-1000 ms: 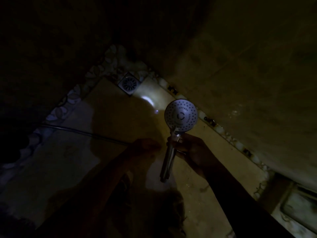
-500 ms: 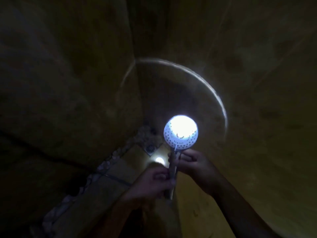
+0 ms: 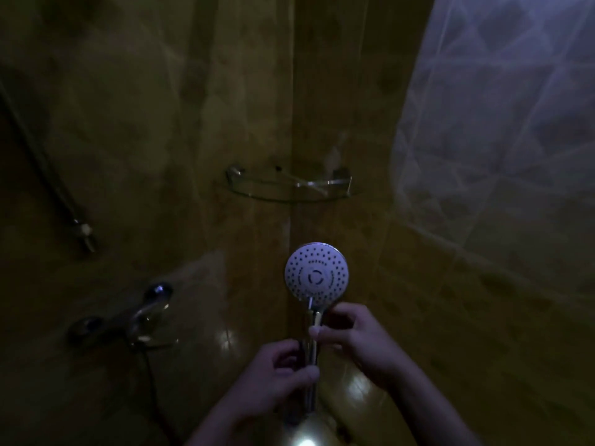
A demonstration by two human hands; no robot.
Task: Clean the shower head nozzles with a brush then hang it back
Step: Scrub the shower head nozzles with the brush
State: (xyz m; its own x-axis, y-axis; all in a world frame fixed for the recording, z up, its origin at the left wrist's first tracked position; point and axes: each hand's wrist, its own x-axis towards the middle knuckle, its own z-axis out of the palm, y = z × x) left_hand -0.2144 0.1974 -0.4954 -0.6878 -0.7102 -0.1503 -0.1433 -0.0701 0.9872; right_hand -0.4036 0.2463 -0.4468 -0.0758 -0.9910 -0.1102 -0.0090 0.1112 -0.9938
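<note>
A round white shower head (image 3: 316,272) with rings of dark nozzle holes faces me, upright, in front of the corner of the dim yellow-tiled walls. Its chrome handle (image 3: 311,365) runs straight down from it. My right hand (image 3: 355,338) grips the upper handle just below the head, thumb across the front. My left hand (image 3: 279,371) is closed around the lower handle. No brush is visible in either hand.
A glass corner shelf (image 3: 289,185) is fixed above the shower head. A chrome mixer tap (image 3: 128,318) sits on the left wall, with a dark hose (image 3: 151,381) hanging below it. A slanted metal pipe (image 3: 48,175) ends at far left. Lighter tiles (image 3: 502,123) are at right.
The view has swung up from the floor and drain to the walls. My left hand came up and closed on the lower handle. The shower head stays upright in my right hand.
</note>
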